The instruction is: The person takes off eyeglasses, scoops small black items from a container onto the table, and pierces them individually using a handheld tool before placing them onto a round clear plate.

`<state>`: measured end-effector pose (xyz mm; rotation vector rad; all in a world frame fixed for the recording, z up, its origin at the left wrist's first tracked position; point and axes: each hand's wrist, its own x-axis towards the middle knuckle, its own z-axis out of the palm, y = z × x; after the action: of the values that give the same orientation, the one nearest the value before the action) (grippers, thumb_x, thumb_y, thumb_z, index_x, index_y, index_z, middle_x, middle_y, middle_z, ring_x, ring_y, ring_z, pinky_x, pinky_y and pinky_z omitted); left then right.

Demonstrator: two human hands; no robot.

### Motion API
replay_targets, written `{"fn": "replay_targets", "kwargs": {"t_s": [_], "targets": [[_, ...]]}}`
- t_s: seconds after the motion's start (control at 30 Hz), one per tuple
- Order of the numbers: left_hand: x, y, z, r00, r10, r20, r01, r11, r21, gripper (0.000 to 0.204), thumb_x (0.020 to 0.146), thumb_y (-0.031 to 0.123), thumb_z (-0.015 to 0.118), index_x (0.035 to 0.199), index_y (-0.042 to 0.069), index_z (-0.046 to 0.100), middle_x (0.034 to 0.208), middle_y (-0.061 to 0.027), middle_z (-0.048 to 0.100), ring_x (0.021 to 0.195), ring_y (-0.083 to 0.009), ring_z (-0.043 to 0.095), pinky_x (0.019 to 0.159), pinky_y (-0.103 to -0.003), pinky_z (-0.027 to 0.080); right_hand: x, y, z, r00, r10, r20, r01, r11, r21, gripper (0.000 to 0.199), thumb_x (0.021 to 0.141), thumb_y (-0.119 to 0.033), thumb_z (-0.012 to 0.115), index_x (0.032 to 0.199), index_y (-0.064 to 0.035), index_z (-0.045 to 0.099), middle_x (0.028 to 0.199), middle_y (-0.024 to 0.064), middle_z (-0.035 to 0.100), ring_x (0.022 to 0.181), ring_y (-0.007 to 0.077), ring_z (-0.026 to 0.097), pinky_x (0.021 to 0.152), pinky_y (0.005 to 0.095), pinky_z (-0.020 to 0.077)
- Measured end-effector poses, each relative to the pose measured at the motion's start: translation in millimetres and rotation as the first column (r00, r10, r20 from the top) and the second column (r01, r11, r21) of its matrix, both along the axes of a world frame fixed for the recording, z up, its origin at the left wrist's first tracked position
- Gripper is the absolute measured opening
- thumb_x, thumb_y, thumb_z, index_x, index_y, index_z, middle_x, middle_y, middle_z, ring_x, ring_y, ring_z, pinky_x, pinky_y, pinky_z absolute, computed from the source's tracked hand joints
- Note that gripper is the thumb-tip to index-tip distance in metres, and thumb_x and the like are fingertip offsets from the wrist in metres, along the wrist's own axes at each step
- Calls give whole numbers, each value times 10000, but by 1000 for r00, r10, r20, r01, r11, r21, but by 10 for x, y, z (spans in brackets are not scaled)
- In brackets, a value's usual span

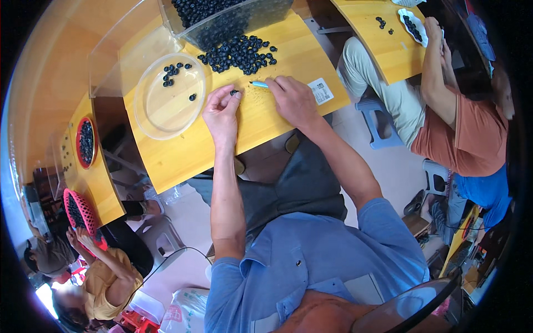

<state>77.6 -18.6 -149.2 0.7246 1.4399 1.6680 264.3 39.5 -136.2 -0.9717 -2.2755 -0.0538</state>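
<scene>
Between the thumb and fingertips of my left hand (221,115) is a small dark round bead (234,92), held just above the yellow table (261,119). My right hand (295,101) is closed round a slim light-blue tool (259,84) with a dark tip, which points left toward the bead without touching it. Dark specks are scattered on the tabletop between the two hands. Beyond them lies a loose pile of dark round beads (236,55). Left of my left hand, a round clear plastic tray (157,123) holds several more beads.
A clear bin (191,38) full of beads stands at the far edge. Right of my right hand lies a white label (321,90). Co-workers sit at neighbouring tables: one at right by a white dish (420,34), another at left by a red basket (89,210) and red bowl (94,158).
</scene>
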Motion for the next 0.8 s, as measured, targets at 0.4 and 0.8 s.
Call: {"fn": "replay_targets", "kwargs": {"t_s": [0.4, 0.8], "targets": [[81, -10, 92, 955, 10, -298, 11, 998, 67, 225, 873, -104, 690, 1062, -4, 760, 1092, -39, 657, 768, -52, 553, 731, -197, 474, -12, -9, 20, 1000, -4, 15, 4, 1000, -31, 275, 809, -60, 627, 1077, -29, 679, 850, 58, 590, 802, 225, 644, 666, 367, 555], [45, -7, 38, 962, 38, -270, -20, 997, 69, 213, 930, -11, 720, 1143, -13, 717, 1006, -2, 659, 832, -54, 585, 759, -199, 489, 0, -21, 18, 1000, -6, -11, 5, 999, -50, 339, 783, -3, 648, 1115, -41, 711, 868, 57, 608, 776, 229, 644, 665, 366, 546]]}}
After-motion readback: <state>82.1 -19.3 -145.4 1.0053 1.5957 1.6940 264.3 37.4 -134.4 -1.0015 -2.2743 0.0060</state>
